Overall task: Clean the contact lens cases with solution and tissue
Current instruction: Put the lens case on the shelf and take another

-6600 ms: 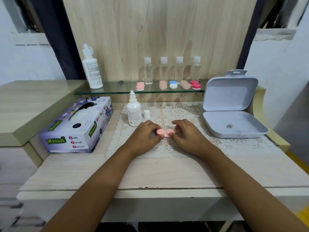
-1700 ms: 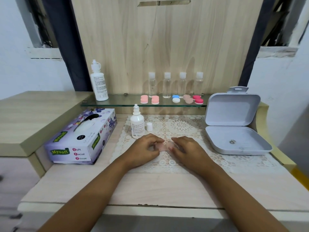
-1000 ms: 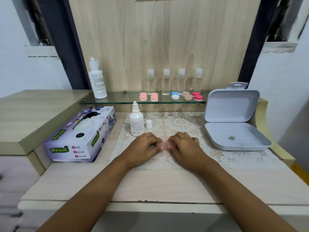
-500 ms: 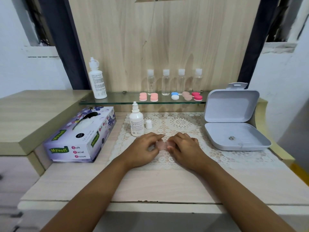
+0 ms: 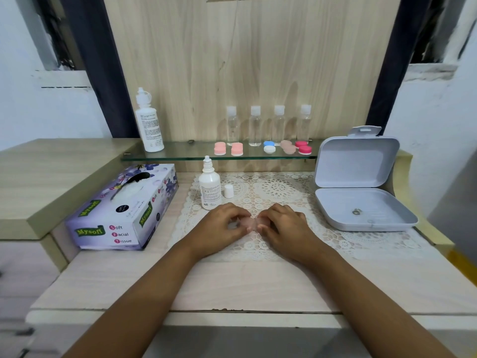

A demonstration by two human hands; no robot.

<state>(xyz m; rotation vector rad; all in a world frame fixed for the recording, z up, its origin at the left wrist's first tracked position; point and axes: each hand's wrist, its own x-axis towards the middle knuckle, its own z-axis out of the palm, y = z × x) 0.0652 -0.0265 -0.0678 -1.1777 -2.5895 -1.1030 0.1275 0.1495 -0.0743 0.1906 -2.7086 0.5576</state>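
Now the left hand (image 5: 219,227) and right hand (image 5: 282,226) pinch the pink lens case (image 5: 245,223); it is better to hold it flat.

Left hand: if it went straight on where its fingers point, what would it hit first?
Probably the pale pink lens case, which the left hand is pinching. The right hand is just beyond it, holding the other end.

Even, soft indoor light, faint shadows, wide-angle bending at edges, mostly sharp
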